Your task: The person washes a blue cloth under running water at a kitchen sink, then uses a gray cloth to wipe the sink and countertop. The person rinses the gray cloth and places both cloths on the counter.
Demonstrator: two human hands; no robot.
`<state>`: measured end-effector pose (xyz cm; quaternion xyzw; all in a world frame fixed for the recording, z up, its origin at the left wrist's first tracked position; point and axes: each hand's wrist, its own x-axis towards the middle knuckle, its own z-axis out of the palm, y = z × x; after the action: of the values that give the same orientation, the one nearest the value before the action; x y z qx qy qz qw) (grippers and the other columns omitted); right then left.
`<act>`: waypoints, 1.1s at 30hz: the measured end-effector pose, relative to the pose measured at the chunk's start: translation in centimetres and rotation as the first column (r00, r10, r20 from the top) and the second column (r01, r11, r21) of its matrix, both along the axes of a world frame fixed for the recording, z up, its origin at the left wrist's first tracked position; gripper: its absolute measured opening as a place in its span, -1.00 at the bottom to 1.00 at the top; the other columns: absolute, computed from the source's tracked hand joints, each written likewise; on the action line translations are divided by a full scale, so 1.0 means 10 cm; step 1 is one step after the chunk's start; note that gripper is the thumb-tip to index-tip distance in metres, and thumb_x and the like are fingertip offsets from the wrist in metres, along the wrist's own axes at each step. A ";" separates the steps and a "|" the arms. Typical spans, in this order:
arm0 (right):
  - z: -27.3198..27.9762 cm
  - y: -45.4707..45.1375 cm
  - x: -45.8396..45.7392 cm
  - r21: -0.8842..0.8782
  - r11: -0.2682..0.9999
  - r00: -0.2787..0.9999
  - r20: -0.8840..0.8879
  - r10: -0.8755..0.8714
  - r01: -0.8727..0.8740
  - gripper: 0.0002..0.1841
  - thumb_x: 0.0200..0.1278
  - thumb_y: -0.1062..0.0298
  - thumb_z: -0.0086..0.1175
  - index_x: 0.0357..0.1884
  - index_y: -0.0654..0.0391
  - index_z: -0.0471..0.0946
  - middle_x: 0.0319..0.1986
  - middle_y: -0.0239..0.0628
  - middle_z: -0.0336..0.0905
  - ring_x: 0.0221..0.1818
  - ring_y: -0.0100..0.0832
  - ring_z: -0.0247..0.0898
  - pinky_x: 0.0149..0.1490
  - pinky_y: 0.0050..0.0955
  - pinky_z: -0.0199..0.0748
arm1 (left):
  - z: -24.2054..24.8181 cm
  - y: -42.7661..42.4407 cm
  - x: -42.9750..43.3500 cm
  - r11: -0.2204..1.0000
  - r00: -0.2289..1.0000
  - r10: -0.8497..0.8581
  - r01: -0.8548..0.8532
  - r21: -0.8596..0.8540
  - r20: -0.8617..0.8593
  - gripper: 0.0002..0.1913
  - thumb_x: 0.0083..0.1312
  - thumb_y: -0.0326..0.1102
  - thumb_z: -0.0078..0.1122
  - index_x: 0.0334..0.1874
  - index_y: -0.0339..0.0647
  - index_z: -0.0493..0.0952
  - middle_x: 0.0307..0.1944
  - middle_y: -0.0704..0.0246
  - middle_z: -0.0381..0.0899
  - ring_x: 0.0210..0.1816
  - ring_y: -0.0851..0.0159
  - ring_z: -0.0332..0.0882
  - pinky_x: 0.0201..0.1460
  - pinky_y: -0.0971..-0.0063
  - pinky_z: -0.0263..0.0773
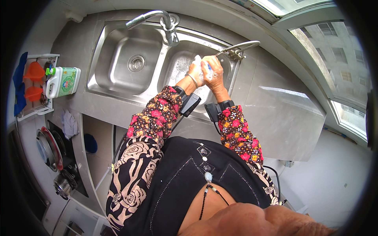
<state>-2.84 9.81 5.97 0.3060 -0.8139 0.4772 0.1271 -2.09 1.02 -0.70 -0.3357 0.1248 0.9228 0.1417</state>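
Observation:
My left hand [195, 72] and my right hand [215, 70] meet over the right basin [177, 63] of a stainless-steel double sink. Pressed between them is a small white-and-blue thing [209, 67] covered in suds. Fingers and foam hide most of it, so its kind cannot be told. White foam coats the left fingers, and bubbles cling to the back of the right hand. Soapy bubbles also lie on the basin floor around the hands. A bracelet and black straps with small boxes circle my wrists, below flowered sleeve covers.
A chrome faucet [147, 19] points over the left basin [124, 59]. A thin curved spout [242, 44] rises at the sink's right corner. Left of the sink stands a white detergent jug [63, 82] beside a white rack [44, 110]. Pans [50, 149] and a pot [62, 185] sit farther left.

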 end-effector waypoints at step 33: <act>-0.03 0.23 -0.43 -0.225 0.974 0.831 0.542 0.126 -0.002 -0.63 0.21 0.23 0.17 -0.06 0.31 0.54 -0.38 -0.23 0.62 -0.34 -0.39 0.53 -0.16 -0.39 0.47 | 0.13 -0.35 0.08 0.977 0.875 -0.009 -0.095 -0.190 -0.485 -0.66 0.45 -0.28 0.01 0.20 -0.24 0.42 0.07 0.28 0.54 0.06 0.30 0.54 0.21 0.30 0.44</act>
<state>-7.10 12.09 5.66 0.1667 -0.7487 0.6342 -0.0974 -1.32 -2.44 0.57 -0.1106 0.2442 0.9621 0.0496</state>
